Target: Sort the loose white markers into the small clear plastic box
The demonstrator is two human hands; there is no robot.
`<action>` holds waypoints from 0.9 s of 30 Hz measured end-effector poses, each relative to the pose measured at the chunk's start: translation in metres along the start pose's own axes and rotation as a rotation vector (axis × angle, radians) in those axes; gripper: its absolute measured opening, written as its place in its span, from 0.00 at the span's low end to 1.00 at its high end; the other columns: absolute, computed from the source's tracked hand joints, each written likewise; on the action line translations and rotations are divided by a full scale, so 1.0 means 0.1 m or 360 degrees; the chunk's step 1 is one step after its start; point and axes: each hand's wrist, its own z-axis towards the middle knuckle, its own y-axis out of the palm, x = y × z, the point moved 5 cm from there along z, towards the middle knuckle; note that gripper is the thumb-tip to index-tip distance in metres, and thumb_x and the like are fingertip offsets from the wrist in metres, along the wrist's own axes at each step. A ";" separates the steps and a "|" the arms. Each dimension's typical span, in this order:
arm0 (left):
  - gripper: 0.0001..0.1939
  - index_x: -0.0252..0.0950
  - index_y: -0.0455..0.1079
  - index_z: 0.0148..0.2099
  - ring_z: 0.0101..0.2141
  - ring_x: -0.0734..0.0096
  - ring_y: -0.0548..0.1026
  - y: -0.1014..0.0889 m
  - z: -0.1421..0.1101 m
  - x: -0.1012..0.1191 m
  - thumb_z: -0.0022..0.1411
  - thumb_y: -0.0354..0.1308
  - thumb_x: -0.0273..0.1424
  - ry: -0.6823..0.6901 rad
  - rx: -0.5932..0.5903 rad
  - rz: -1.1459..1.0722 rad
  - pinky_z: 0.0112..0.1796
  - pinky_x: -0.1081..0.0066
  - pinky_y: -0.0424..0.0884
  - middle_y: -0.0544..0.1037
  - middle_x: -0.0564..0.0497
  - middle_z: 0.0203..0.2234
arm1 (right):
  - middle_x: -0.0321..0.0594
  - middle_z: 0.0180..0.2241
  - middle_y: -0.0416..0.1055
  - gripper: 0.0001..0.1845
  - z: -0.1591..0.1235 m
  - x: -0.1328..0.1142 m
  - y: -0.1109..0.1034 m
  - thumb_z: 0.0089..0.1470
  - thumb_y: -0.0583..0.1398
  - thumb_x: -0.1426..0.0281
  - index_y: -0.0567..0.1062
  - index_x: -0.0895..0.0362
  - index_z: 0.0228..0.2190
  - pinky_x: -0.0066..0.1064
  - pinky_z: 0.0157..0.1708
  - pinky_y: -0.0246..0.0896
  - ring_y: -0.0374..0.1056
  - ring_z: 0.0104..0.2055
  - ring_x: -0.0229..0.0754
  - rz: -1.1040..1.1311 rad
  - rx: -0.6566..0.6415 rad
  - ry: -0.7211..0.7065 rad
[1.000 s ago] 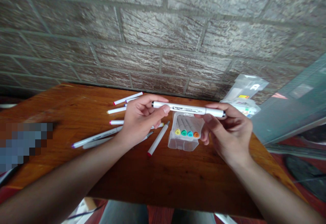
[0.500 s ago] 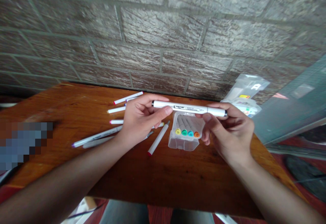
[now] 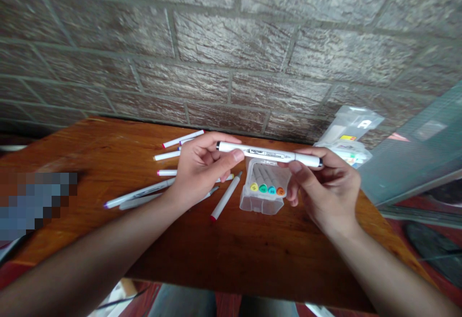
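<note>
A white marker with black ends (image 3: 267, 154) is held level above the table, its printed side facing me. My left hand (image 3: 205, 168) pinches its left end between thumb and fingers. Closed on the right end is my right hand (image 3: 325, 182), with the thumb below the barrel. Beneath the marker stands a clear plastic case (image 3: 262, 205) holding several markers with yellow, green, blue and orange ends. Just left of the case lies a white marker with a red end (image 3: 226, 197). Other loose markers, such as a purple-ended one (image 3: 139, 194), are partly hidden behind my left hand and forearm.
The wooden table (image 3: 288, 254) meets a stone-patterned wall (image 3: 231, 52) at the back. At the back right stands an open clear container (image 3: 348, 129) with a yellow label. A pixelated patch (image 3: 32, 206) covers something at the left edge.
Both hands keep the same hold on the marker, which has turned very slightly about its length. The whole view has shifted a few pixels.
</note>
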 end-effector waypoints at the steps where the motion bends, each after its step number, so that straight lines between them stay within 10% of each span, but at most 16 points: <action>1: 0.09 0.39 0.83 0.44 0.15 0.82 0.68 0.00 0.00 0.00 0.62 0.75 0.30 -0.0004 -0.0013 -0.0019 0.16 0.80 0.64 0.80 0.55 0.23 | 0.33 0.18 0.79 0.08 0.00 0.00 0.00 0.59 0.74 0.69 0.82 0.54 0.40 0.25 0.09 0.66 0.68 0.11 0.38 -0.0003 -0.0002 0.0003; 27: 0.08 0.38 0.82 0.43 0.16 0.83 0.69 0.00 0.00 0.00 0.62 0.75 0.29 -0.0012 -0.0023 0.0004 0.17 0.80 0.65 0.80 0.55 0.26 | 0.30 0.16 0.75 0.09 0.03 -0.01 0.01 0.59 0.74 0.66 0.81 0.54 0.38 0.25 0.09 0.65 0.67 0.10 0.38 0.0002 0.0001 0.0052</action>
